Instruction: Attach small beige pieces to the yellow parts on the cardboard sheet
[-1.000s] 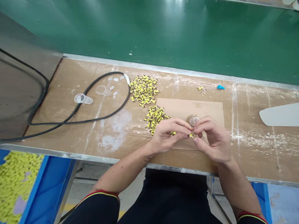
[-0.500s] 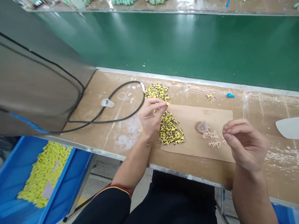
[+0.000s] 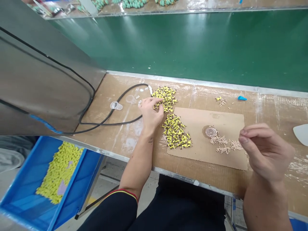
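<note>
My left hand (image 3: 151, 113) is at the left edge of the far pile of small yellow-and-dark figures (image 3: 166, 94), thumb and fingertips apart, with nothing visible between them. A nearer pile of the same yellow-and-dark figures (image 3: 176, 133) lies partly on a cardboard sheet (image 3: 192, 150). To the right, my right hand (image 3: 267, 150) is raised above the table with thumb and fingertips pinched together. Whatever they may hold is too small to make out. Beside it on the cardboard are small pale pink pieces (image 3: 223, 149) and a small round clear dish (image 3: 211, 131).
A black cable (image 3: 120, 122) loops around a clear plastic cup (image 3: 116, 105) on the left. Behind the cardboard lie a blue cone-shaped cap (image 3: 242, 98) and a few loose pieces (image 3: 221, 102). A blue bin (image 3: 93, 166) with yellow pieces (image 3: 61, 170) stands below, left of the table.
My left hand has opened from a pinch on a small yellow piece, which no longer shows in its fingers. My right hand stays pinched, a little farther right in view. The camera view has shifted slightly.
</note>
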A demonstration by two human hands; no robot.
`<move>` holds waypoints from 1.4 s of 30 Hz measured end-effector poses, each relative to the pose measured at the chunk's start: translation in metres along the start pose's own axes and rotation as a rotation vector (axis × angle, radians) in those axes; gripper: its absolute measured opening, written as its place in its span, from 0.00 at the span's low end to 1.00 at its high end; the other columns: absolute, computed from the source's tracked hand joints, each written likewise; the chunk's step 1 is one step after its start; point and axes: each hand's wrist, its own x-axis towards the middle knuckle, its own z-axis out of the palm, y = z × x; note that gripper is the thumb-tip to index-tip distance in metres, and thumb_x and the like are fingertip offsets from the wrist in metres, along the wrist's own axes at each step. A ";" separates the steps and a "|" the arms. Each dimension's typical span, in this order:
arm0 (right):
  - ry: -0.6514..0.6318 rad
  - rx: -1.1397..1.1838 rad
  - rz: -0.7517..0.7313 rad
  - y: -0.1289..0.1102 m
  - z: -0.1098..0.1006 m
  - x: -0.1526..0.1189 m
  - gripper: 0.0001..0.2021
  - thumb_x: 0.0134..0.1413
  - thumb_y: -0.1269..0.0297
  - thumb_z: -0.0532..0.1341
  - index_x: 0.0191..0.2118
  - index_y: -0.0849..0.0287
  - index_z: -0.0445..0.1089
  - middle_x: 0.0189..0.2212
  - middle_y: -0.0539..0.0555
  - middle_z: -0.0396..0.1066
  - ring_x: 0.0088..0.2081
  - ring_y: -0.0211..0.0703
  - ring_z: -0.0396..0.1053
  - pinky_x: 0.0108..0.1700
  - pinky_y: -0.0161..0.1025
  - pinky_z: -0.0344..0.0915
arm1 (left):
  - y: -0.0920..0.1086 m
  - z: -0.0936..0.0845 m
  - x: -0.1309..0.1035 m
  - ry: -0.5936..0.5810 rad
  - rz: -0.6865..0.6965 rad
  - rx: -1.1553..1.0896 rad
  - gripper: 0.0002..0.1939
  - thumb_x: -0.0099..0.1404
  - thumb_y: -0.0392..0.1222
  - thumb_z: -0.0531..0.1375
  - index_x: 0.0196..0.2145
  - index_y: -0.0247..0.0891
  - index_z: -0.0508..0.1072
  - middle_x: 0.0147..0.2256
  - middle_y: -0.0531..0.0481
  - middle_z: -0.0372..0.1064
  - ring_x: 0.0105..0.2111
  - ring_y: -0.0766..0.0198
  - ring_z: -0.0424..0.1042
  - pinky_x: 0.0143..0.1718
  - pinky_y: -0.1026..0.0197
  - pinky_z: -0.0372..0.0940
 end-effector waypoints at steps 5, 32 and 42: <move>0.023 -0.301 -0.002 0.004 -0.015 0.002 0.07 0.60 0.69 0.66 0.37 0.45 0.73 0.30 0.49 0.72 0.31 0.44 0.69 0.32 0.45 0.66 | 0.013 -0.019 -0.005 -0.313 0.146 -0.085 0.07 0.65 0.36 0.59 0.36 0.37 0.79 0.33 0.49 0.76 0.32 0.62 0.73 0.38 0.59 0.67; -0.182 -0.554 -0.171 0.009 -0.015 0.006 0.06 0.61 0.72 0.65 0.36 0.54 0.70 0.30 0.47 0.74 0.27 0.36 0.69 0.31 0.37 0.65 | 0.018 -0.030 -0.016 -0.568 0.148 -0.096 0.17 0.63 0.25 0.56 0.48 0.37 0.71 0.49 0.46 0.69 0.40 0.63 0.78 0.47 0.57 0.72; -0.225 -0.621 -0.073 0.011 -0.030 0.005 0.04 0.63 0.63 0.64 0.36 0.53 0.71 0.31 0.50 0.76 0.28 0.40 0.71 0.32 0.39 0.65 | 0.016 -0.027 -0.014 -0.535 0.205 -0.141 0.14 0.63 0.27 0.56 0.45 0.36 0.72 0.42 0.46 0.77 0.42 0.60 0.78 0.49 0.55 0.73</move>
